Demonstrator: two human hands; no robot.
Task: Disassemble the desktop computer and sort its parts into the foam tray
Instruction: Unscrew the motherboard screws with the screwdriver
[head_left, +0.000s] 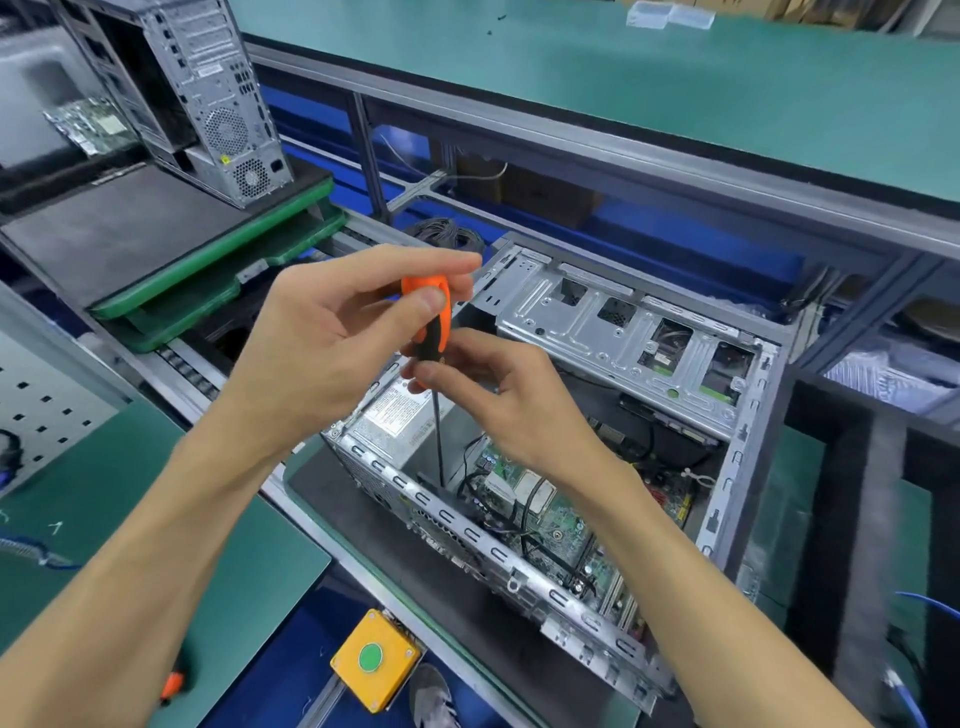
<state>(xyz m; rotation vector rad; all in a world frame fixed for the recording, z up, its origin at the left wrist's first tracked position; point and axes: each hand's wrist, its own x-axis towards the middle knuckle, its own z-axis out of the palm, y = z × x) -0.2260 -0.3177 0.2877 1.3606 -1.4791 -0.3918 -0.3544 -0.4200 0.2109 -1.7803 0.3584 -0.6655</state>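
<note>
An open desktop computer case (737, 467) lies on its side on a black mat, its green motherboard (550, 519) and silver drive cage (618, 332) showing. A screwdriver (431, 332) with an orange and black handle stands upright, its thin shaft reaching down into the case beside the power supply (395, 421). My left hand (332, 338) pinches the top of the handle between thumb and fingers. My right hand (498, 400) grips the lower end of the handle. The tip is lost among the cables. Black foam tray walls (852, 519) stand at the right.
A second computer tower (208, 93) stands on stacked green-edged trays (218, 260) at the far left. A yellow box with a green button (374, 660) sits below the bench edge. A grey pegboard (41, 410) is at the left, and a raised green shelf (623, 93) runs behind.
</note>
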